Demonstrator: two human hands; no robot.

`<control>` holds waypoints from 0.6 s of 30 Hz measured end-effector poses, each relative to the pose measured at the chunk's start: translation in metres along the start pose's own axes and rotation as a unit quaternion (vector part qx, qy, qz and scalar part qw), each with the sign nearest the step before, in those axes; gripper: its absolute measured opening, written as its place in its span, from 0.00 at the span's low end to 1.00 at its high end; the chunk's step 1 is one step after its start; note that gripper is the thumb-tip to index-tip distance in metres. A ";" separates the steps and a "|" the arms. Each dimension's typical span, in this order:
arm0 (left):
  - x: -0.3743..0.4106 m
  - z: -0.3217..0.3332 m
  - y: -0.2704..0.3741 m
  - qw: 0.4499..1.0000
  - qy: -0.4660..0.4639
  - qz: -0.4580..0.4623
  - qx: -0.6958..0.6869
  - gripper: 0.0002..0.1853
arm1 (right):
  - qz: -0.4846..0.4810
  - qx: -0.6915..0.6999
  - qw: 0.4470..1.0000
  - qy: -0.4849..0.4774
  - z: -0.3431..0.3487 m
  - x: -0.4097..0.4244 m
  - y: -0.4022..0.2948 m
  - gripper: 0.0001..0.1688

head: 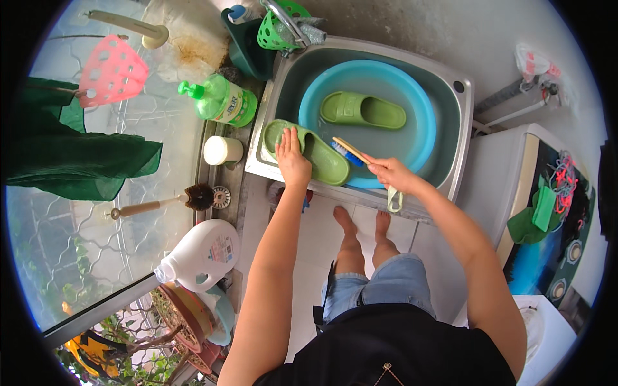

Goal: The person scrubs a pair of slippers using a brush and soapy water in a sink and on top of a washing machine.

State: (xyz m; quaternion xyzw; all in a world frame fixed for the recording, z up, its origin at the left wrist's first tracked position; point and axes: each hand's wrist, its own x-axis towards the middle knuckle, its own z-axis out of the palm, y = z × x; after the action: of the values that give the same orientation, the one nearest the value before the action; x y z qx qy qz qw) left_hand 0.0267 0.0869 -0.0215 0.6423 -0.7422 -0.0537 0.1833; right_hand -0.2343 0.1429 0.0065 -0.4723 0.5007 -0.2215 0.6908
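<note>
My left hand lies flat with extended fingers on a green slide sandal, pressing it against the front left rim of a steel sink. My right hand grips the handle of a scrubbing brush with blue and white bristles, a pale loop hanging below the hand. The bristles face the sandal's right side; whether they touch it cannot be told. A second green slide sandal sits in cloudy water in a blue plastic basin inside the sink.
A chrome faucet arches at the sink's back left corner. Along the left ledge stand a green pump bottle, a white-lidded jar, a sink strainer and a white jug. A washing machine stands to the right.
</note>
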 end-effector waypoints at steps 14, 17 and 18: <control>-0.006 -0.040 0.022 0.987 -0.020 0.154 -0.052 0.40 | -0.030 0.120 0.981 0.148 0.022 -0.031 0.018 0.25; -0.010 -0.063 0.029 0.945 -0.184 0.259 0.079 0.51 | 0.027 0.177 0.976 0.126 0.044 -0.081 0.039 0.26; -0.005 -0.073 0.038 0.936 -0.214 0.259 0.108 0.53 | 0.033 0.199 0.973 0.112 0.053 -0.086 0.045 0.26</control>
State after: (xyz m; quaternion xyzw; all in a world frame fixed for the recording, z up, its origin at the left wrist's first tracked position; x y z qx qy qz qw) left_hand 0.0162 0.1091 0.0569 0.4172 -0.9058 -0.0606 -0.0426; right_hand -0.2288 0.2535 0.0115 -0.2804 0.5359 -0.3452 0.7177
